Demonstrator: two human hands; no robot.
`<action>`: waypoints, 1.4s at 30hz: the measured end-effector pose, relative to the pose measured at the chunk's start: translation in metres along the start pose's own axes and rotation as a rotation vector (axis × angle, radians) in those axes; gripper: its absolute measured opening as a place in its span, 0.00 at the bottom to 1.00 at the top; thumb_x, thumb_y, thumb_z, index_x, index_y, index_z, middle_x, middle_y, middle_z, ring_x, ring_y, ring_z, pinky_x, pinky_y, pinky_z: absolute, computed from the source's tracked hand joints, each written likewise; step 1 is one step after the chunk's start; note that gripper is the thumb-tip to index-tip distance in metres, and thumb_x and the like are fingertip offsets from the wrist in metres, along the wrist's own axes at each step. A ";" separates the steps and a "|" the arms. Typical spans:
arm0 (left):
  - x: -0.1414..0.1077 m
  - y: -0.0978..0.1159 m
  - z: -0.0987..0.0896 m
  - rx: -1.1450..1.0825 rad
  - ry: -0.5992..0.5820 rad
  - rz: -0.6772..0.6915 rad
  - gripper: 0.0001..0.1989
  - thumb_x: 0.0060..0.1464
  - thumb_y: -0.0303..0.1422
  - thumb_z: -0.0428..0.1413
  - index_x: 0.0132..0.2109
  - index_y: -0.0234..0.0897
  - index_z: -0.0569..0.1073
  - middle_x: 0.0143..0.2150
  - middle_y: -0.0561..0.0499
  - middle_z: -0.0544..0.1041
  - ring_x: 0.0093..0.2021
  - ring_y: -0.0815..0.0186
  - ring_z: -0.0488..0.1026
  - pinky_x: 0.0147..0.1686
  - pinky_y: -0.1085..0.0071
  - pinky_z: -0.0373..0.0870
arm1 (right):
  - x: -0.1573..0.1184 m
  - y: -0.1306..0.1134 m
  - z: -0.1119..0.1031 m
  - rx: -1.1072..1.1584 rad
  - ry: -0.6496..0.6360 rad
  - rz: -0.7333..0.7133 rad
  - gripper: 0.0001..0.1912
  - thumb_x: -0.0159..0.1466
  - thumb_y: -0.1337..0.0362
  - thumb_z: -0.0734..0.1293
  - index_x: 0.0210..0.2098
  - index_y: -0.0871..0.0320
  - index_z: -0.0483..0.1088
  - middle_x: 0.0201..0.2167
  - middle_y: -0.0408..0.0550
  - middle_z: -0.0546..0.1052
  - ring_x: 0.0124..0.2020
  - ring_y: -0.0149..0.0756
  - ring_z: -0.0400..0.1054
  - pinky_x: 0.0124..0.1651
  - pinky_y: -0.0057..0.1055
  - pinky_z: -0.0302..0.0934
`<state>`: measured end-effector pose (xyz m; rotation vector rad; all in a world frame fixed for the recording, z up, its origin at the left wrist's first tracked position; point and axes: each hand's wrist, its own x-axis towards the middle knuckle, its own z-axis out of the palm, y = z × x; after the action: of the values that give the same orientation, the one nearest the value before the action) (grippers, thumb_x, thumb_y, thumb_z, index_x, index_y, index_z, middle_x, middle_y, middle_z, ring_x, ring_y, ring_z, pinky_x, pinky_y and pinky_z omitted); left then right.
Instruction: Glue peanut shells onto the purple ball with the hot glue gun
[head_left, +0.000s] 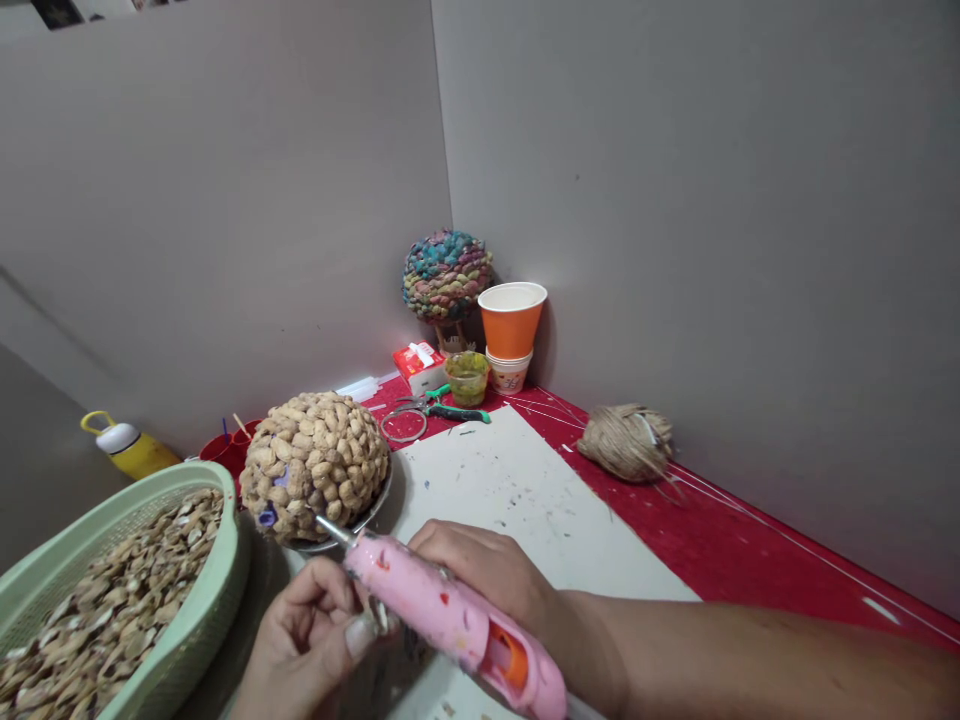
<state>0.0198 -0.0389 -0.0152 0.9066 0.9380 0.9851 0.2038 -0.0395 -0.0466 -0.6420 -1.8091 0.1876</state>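
Observation:
My right hand [495,570] is wrapped round a pink glue gun [427,600], whose metal nozzle points up and left. Just below the nozzle, my left hand [315,630] pinches a small piece that looks like a peanut shell [382,617], partly hidden by the thumb and the gun. Beyond both hands, a dome covered in peanut shells [319,460] rests on a round metal base; purple patches show low on its left side. The nozzle tip overlaps the dome's lower edge in view, and I cannot tell whether they touch.
A green basket [232,560] of loose shells stands at left, near a yellow bottle [142,450]. Farther back are pliers [457,412], a red box [420,365], an orange cup [512,325] and a colourful shell-covered tree [448,275]. Twine [626,440] lies by the right wall.

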 end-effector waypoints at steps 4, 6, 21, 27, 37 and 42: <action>0.005 0.015 0.003 -0.025 0.035 0.081 0.15 0.37 0.31 0.70 0.27 0.35 0.70 0.26 0.55 0.73 0.28 0.71 0.69 0.32 0.76 0.67 | 0.009 -0.006 -0.009 0.098 -0.013 0.157 0.06 0.61 0.68 0.62 0.30 0.56 0.58 0.24 0.38 0.64 0.24 0.27 0.60 0.27 0.24 0.55; 0.007 0.019 0.000 -0.012 0.016 0.099 0.14 0.38 0.31 0.70 0.29 0.36 0.71 0.27 0.55 0.72 0.28 0.72 0.68 0.32 0.76 0.66 | 0.014 -0.010 -0.016 0.104 -0.078 0.245 0.07 0.59 0.69 0.64 0.29 0.56 0.58 0.24 0.37 0.63 0.23 0.26 0.57 0.26 0.24 0.54; 0.018 0.021 -0.025 0.086 -0.064 0.281 0.12 0.47 0.30 0.66 0.36 0.38 0.70 0.35 0.54 0.73 0.37 0.70 0.68 0.41 0.74 0.66 | 0.027 -0.012 -0.033 -0.230 -0.313 -0.032 0.14 0.65 0.60 0.61 0.25 0.55 0.55 0.19 0.37 0.60 0.18 0.25 0.53 0.22 0.24 0.47; 0.019 0.018 -0.028 0.131 -0.066 0.319 0.12 0.48 0.29 0.65 0.37 0.38 0.70 0.36 0.54 0.74 0.38 0.70 0.69 0.40 0.76 0.66 | 0.027 -0.006 -0.027 -0.255 -0.302 -0.116 0.17 0.67 0.58 0.59 0.22 0.55 0.55 0.16 0.37 0.59 0.16 0.25 0.52 0.19 0.23 0.46; 0.020 0.017 -0.027 0.161 -0.088 0.343 0.12 0.48 0.29 0.65 0.38 0.39 0.70 0.37 0.54 0.75 0.37 0.71 0.71 0.40 0.76 0.68 | 0.023 0.000 -0.023 -0.338 -0.317 -0.165 0.16 0.65 0.59 0.60 0.22 0.55 0.56 0.15 0.37 0.61 0.15 0.26 0.54 0.19 0.24 0.48; 0.018 0.018 -0.026 0.159 -0.072 0.350 0.12 0.47 0.29 0.66 0.36 0.38 0.70 0.35 0.54 0.74 0.36 0.71 0.71 0.39 0.77 0.68 | 0.023 0.000 -0.022 -0.369 -0.306 -0.188 0.17 0.66 0.59 0.59 0.21 0.54 0.56 0.15 0.37 0.61 0.15 0.26 0.53 0.19 0.25 0.46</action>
<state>-0.0044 -0.0118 -0.0107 1.2622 0.8199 1.1762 0.2193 -0.0318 -0.0197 -0.7228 -2.2129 -0.1906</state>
